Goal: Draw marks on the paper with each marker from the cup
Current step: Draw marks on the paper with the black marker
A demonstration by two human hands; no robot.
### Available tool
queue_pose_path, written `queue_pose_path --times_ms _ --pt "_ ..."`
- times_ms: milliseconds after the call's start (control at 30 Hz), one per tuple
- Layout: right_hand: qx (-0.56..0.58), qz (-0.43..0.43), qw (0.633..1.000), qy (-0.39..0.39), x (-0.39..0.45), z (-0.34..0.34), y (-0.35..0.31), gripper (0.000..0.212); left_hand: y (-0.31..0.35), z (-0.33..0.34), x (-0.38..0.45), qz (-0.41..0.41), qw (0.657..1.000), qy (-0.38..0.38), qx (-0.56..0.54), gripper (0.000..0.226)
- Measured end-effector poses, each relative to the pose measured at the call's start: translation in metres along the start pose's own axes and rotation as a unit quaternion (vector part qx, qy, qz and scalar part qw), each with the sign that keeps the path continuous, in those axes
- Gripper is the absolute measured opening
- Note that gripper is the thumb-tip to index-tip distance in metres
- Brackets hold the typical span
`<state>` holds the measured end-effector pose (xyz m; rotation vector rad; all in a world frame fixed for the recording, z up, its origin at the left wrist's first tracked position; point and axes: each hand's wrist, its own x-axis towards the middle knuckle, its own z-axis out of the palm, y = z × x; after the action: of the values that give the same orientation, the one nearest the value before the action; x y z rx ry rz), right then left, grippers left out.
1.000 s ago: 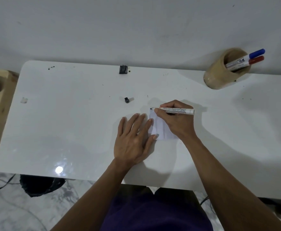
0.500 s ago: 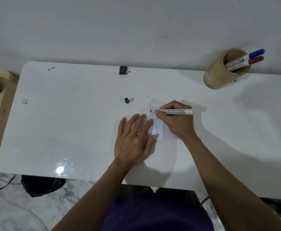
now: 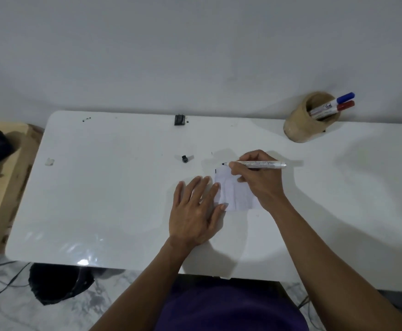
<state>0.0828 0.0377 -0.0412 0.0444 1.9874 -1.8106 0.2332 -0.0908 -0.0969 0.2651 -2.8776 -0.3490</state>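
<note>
1. Nearest to you, your left hand (image 3: 195, 211) lies flat on the white surface (image 3: 99, 199), palm down and fingers spread. It holds nothing; its fingertips and thumb press on the left edge of the paper (image 3: 235, 197) to steady it.

2. Just beyond, your right hand (image 3: 259, 180) is closed in a writing grip around a black marker (image 3: 259, 164). The white barrel lies almost level, pointing left. Its dark tip sits at the far left corner of the paper; whether it touches cannot be told.

3. The small paper lies near the middle of the surface, partly under your right hand. A short black stroke (image 3: 216, 171) shows at its left edge. Faint lines cross the sheet, too pale to read.

4. A little farther left, the black cap (image 3: 185, 159) stands alone on the surface.

5. Farthest, at the back right by the wall, the tan cup (image 3: 302, 125) holds a blue marker (image 3: 338, 101) and a red marker (image 3: 338, 108), both capped.

6. By my judgement, you are on the first of three markers. Blue and red marks are yet to be drawn.
</note>
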Motion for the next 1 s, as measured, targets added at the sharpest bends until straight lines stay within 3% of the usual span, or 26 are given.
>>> queue_pose_path --times_ms 133,267,400,500,700,800,867,1000 --pt "0.1 0.001 0.995 0.02 -0.015 -0.009 -0.018 0.026 -0.003 -0.011 0.007 -0.025 0.997 0.021 -0.064 0.044" --pt "0.163 0.023 0.986 0.018 -0.031 -0.013 -0.021 0.023 -0.02 -0.031 0.039 -0.141 0.985 0.057 -0.083 0.032" --pt "0.186 0.044 0.981 0.031 -0.042 -0.007 -0.019 0.023 -0.038 -0.049 0.081 -0.199 0.973 -0.072 -0.095 0.039" --pt "0.19 0.046 0.979 0.048 -0.048 -0.002 -0.016 0.027 -0.049 -0.047 0.096 -0.186 0.969 -0.151 -0.066 0.034" --pt "0.188 0.053 0.979 0.056 -0.053 0.001 -0.017 0.021 -0.062 -0.045 0.1 -0.197 0.965 -0.17 -0.04 0.018" --pt "0.197 0.047 0.978 0.054 -0.053 0.005 -0.024 0.016 -0.06 -0.054 0.096 -0.228 0.957 -0.158 -0.088 0.014" --pt "0.204 0.041 0.977 0.05 -0.053 0.011 -0.032 0.012 -0.053 -0.065 0.09 -0.262 0.933 -0.122 -0.216 0.012" --pt "0.136 0.005 0.99 0.042 -0.054 0.025 -0.052 0.009 -0.033 -0.085 0.076 -0.297 0.819 -0.057 -0.487 0.011"
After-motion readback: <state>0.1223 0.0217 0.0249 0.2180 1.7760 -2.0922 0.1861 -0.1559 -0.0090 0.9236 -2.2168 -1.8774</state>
